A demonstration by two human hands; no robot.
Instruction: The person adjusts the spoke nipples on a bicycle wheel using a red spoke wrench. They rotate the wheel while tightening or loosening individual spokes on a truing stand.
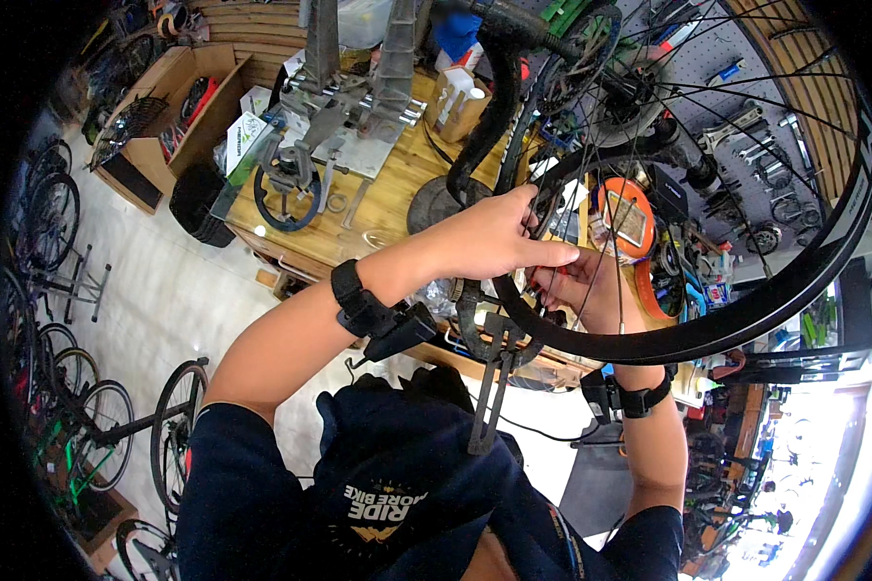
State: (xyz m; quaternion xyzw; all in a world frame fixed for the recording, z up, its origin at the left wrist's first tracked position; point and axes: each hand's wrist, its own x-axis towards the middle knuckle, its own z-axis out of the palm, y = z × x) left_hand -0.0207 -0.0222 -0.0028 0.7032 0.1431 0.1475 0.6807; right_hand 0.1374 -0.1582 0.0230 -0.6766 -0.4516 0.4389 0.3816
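A black bicycle wheel is held in a dark wheel stand, its spokes spreading from the hub at the upper right. My left hand reaches across at the near left part of the rim. Its thumb points right and its fingers curl in among the spokes, apparently gripping them. My right hand comes up behind the rim, with its fingers bent close to the spoke ends. A small red thing shows at its fingertips, too covered to name. Both hands nearly meet, with the left thumb over the right fingers.
The wooden workbench carries a grey metal fixture, a jug and an orange round gauge. Hand tools hang on the pegboard. At left stand an open cardboard box, a black bin and several bicycles.
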